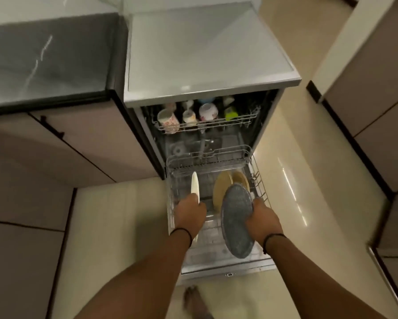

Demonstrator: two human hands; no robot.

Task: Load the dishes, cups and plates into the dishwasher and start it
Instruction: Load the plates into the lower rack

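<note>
1. Head view: the left hand [190,214] grips a thin white round plate [195,184] held on edge; its fingers are curled around the rim, fingertips hidden behind the hand.
2. The right hand [263,221] clasps a speckled grey round plate [237,221], upright and tilted, fingers closed on its right edge and mostly hidden behind it.
3. Beyond the right fingers, two yellow round plates [223,188] stand in the pulled-out wire lower rack [257,178]; the grey plate partly covers them.
4. Farther off, the wire upper rack [244,120] holds patterned mugs [169,120], blurred and partly under the silver dishwasher top [207,54].
5. A bare foot [194,300] is cut off at the bottom edge.
</note>
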